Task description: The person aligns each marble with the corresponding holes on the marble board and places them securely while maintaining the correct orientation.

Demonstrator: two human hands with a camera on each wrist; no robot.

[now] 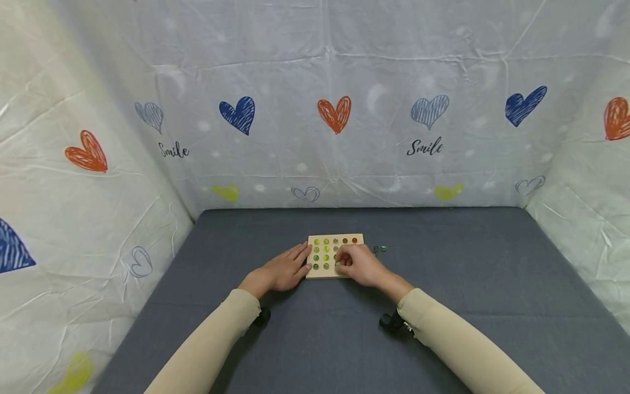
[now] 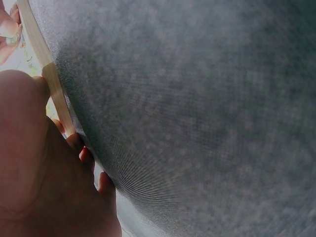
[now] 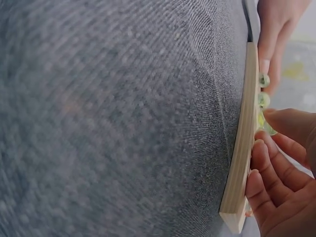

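A pale wooden board (image 1: pixel 331 275) lies on the dark grey cloth, with rows of glass marbles (image 1: pixel 326 257) in yellow-green, green and reddish tones set on it. My left hand (image 1: pixel 284 269) rests against the board's left edge, fingers stretched out and thumb near the lower corner. Over the lower middle of the board, my right hand (image 1: pixel 361 264) pinches a greenish marble (image 2: pixel 12 39) between thumb and finger. That hand hides part of the board's right side. In the right wrist view, green marbles (image 3: pixel 264 100) stand along the board beside the right thumb.
Loose dark green marbles (image 1: pixel 383 248) lie on the table just right of the board. The grey cloth (image 1: pixel 315 339) covers the table. White fabric with printed hearts (image 1: pixel 334 115) hangs behind and at both sides.
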